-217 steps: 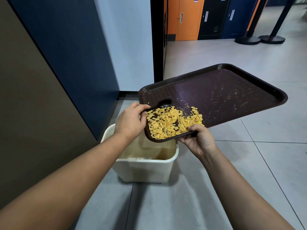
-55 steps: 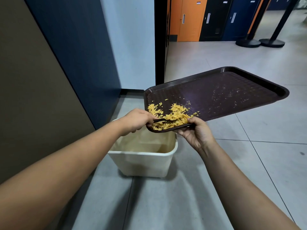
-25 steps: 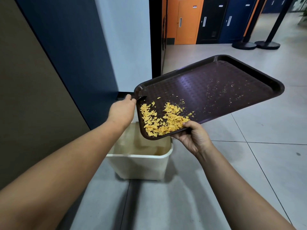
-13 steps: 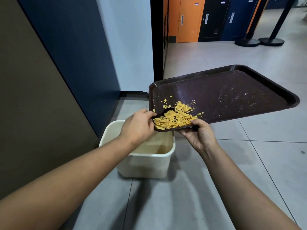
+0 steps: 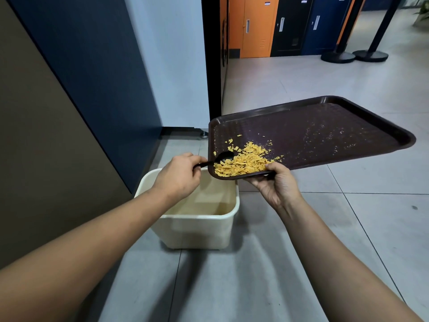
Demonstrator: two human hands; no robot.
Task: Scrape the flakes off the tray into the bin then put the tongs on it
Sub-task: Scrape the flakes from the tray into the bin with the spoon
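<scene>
Left fingers (image 5: 185,159) grip tongs (image 5: 222,158), handle hidden; right fingers (image 5: 270,167) clamp tray (image 5: 325,135) edge.

We've got a dark brown tray (image 5: 313,133) with a fine dotted texture, yellow-orange flakes (image 5: 243,162) heaped in one corner and pale crumbs speckled further up. The tongs (image 5: 222,158) look glossy black, the bin (image 5: 197,231) is cream. Floor (image 5: 290,263) is light grey tile with dark grout lines, plus orange, black and navy lockers (image 5: 285,26) behind.
</scene>
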